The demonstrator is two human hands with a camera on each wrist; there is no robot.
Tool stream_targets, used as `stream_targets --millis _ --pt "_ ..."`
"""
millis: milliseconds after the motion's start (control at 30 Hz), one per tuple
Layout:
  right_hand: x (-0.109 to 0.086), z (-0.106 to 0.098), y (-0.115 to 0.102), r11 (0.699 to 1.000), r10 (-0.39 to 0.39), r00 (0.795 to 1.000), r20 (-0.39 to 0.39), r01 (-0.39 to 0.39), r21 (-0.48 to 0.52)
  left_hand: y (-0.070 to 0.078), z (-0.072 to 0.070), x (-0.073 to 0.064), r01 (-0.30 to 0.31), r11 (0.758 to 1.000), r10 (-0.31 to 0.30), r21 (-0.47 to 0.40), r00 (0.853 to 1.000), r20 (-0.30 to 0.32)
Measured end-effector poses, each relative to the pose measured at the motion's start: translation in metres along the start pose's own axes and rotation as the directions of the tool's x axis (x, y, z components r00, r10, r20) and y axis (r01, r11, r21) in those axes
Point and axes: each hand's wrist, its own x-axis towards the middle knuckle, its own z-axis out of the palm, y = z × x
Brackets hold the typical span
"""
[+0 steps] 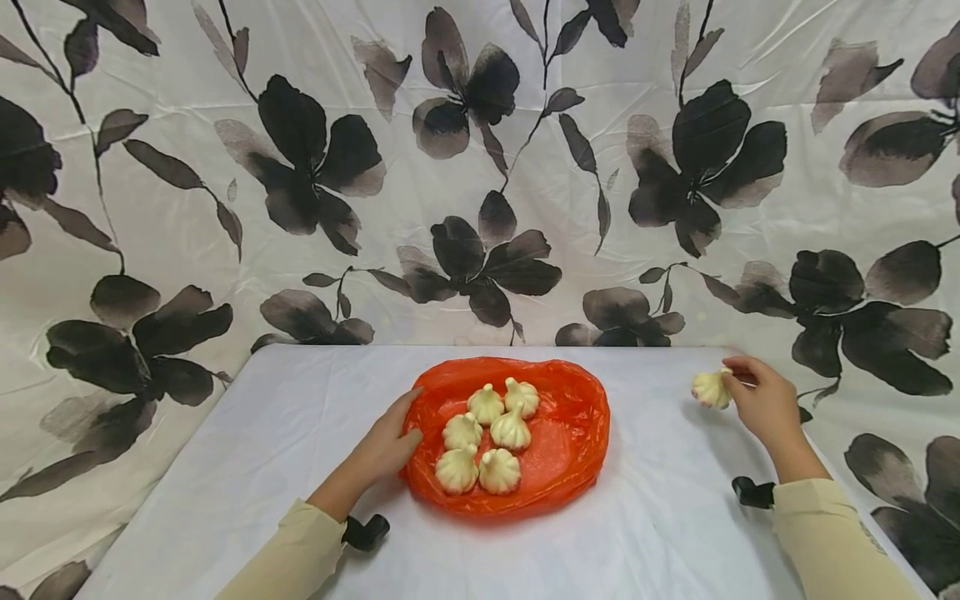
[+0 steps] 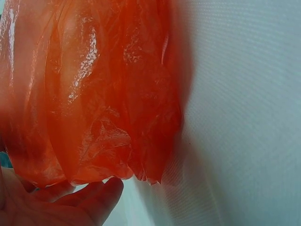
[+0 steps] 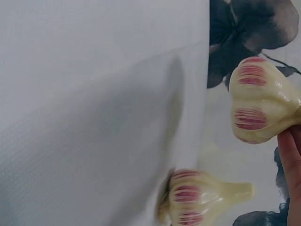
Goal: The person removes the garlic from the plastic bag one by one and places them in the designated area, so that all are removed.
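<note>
A red plastic bag (image 1: pixel 555 475) lies spread open on the table, its rim standing up like a shallow bowl. Several pale garlic bulbs (image 1: pixel 510 428) sit inside, stems mostly up. My left hand (image 1: pixel 386 437) touches the bag's left side with fairly straight fingers (image 2: pixel 101 200); the left wrist view shows the outer red wall close up. Out at the table's far right, my right hand (image 1: pixel 767 398) pinches one garlic bulb (image 3: pixel 258 101) by its stem, above the surface. Below it in the right wrist view, a second bulb (image 3: pixel 190 197) with pink streaks rests on the table.
A white cloth covers the table (image 1: pixel 285 417). Behind it hangs a pale curtain (image 1: pixel 585 192) with dark flower prints. A black wrist camera (image 1: pixel 366 532) juts from the left sleeve and another (image 1: pixel 752 492) from the right sleeve.
</note>
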Motion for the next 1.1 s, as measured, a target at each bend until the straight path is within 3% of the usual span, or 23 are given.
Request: stream_targets --millis 567,1100 --pt "-0.002 0.003 0.02 0.993 0.112 0.993 0.038 -0.11 -0.037 -0.001 0.001 0.0 0.005 1.0 -0.005 0.003 1.0 -0.006" --pt "-0.002 0.008 0.032 0.992 0.117 0.991 0.064 -0.114 -0.052 -0.002 0.001 -0.001 -0.013 1.0 0.013 0.003 1.0 -0.01"
